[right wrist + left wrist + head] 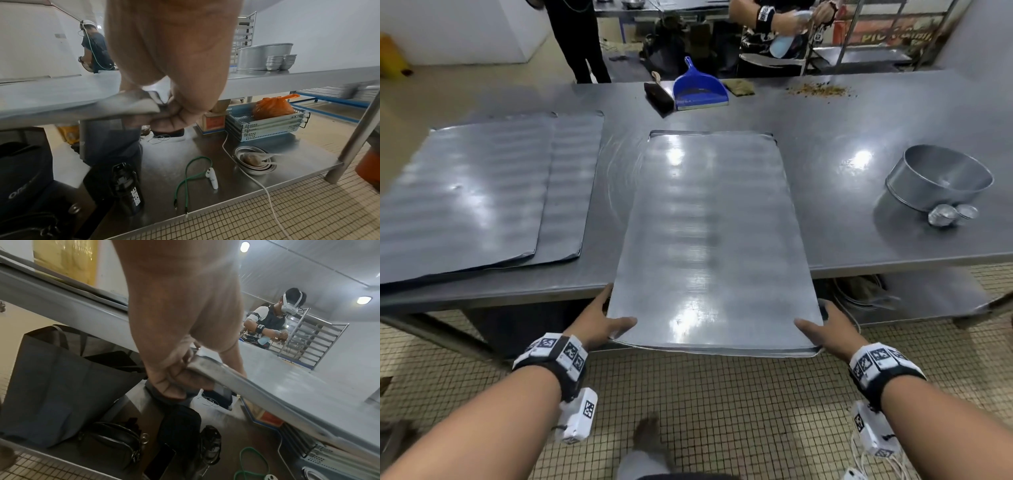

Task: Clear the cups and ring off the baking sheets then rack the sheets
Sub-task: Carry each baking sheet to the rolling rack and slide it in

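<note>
A bare baking sheet [709, 240] lies lengthwise on the steel table [859, 116], its near end hanging out over the table's front edge. My left hand [602, 322] grips its near left corner, thumb on top and fingers curled beneath [174, 382]. My right hand [825, 329] grips the near right corner the same way [174, 116]. Two more sheets [482, 192] lie overlapped at the table's left. The metal ring [938, 178] stands on the table at the right, with two stacks of small cups [952, 214] just in front of it.
A blue dustpan [698, 89], a brush [659, 94] and scattered crumbs [818, 90] lie at the table's far edge. Two people stand beyond it. A tray rack [320, 340] stands behind. The lower shelf [226, 154] holds bags, a bottle, crates, bowls and cables.
</note>
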A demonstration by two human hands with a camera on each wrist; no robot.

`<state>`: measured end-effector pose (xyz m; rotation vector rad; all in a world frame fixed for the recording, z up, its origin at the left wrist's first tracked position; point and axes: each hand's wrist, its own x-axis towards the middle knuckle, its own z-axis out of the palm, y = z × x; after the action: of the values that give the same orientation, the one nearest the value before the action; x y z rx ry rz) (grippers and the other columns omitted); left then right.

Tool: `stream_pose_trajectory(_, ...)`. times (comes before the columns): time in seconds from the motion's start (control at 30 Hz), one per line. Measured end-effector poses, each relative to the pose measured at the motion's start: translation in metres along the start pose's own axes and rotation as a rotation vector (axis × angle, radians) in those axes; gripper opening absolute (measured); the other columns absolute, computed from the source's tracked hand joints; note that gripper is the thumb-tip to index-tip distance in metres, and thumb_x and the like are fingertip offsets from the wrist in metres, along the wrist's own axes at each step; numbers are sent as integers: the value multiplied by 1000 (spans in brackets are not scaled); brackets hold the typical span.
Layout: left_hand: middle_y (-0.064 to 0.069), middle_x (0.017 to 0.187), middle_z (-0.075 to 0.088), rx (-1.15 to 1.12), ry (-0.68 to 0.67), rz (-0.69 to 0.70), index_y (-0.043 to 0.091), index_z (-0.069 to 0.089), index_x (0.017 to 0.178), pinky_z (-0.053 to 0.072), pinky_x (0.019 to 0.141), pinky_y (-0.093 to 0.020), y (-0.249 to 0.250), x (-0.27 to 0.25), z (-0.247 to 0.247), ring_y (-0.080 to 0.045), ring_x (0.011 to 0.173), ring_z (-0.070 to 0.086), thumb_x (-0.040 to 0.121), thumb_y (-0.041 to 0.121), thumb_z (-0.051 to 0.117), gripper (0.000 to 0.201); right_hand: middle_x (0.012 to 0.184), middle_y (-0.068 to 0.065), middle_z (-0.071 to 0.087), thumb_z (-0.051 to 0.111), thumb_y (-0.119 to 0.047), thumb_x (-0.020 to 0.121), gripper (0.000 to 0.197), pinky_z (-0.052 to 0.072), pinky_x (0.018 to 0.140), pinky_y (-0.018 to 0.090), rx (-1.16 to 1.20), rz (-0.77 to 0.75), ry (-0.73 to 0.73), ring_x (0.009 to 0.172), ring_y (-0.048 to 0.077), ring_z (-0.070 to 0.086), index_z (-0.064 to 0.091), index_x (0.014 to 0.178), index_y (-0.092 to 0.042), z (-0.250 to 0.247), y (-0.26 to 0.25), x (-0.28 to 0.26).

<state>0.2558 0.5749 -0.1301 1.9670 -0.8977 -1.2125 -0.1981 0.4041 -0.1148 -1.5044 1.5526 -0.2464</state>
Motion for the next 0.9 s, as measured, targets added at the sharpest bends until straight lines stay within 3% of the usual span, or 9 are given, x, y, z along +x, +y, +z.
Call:
stream_pose_trajectory(0.1,8,129,70,19,-132,-15,56,35,144,53,103,-47,-8,-16,2,-17,116,68,57,40,98,108,125,0,56,82,-29,80,77,51,69,23,-11,0,-99,96,9,61,38,142,-15,-12,10,-14)
stream_pose_trajectory(0.17,9,129,69,43,-195,-28,60,35,141,54,101,-48,-14,-26,6,-18,116,69,55,42,99,109,124,-1,56,84,-31,77,78,51,70,23,-36,14,-143,100,13,62,39,140,-18,-20,17,-20)
stream_pose_trajectory(0.3,9,134,63,61,-201,-48,47,29,148,54,101,-42,-17,-39,12,-17,121,64,52,37,100,120,125,3,60,93,-28,62,92,57,70,27,44,26,-214,104,20,65,40,136,-21,-29,23,-19)
stream_pose_trajectory(0.4,3,133,62,-2,-121,-49,30,29,152,52,102,-41,-12,-38,19,-18,118,63,59,36,98,116,119,2,63,95,-49,39,110,56,82,37,85,18,-176,102,22,66,44,132,-21,-26,21,-9)
stream_pose_trajectory(0.53,2,120,64,-35,117,-51,21,40,145,52,83,-27,6,-31,34,-12,100,64,88,36,77,69,118,4,61,78,-37,82,67,49,85,37,70,31,-49,94,15,62,45,135,-13,-15,8,4)
stream_pose_trajectory(0.63,11,105,63,-105,231,-20,21,47,133,47,62,-12,17,-18,44,-1,90,63,99,29,64,38,112,6,61,66,-37,93,49,46,76,34,88,37,14,88,14,61,46,130,-12,-11,-3,17)
stream_pose_trajectory(0.7,12,108,67,-153,269,-13,20,51,131,51,70,-18,18,-5,45,-6,96,67,100,31,61,35,106,5,59,59,-36,98,38,42,73,32,63,36,61,84,13,57,48,124,-11,-9,-11,26)
stream_pose_trajectory(0.77,8,117,70,-161,294,-11,23,55,131,55,91,-35,15,9,42,-15,109,68,97,41,60,39,105,4,57,54,-37,100,33,37,80,31,-8,23,108,91,19,55,51,120,-11,-8,-18,37)
stream_pose_trajectory(0.9,-1,136,61,-54,344,-17,20,51,134,44,109,-49,7,24,40,-22,123,57,91,64,50,62,108,7,57,49,-40,102,37,34,85,32,-91,-17,171,104,22,53,54,115,-6,-2,-10,60)
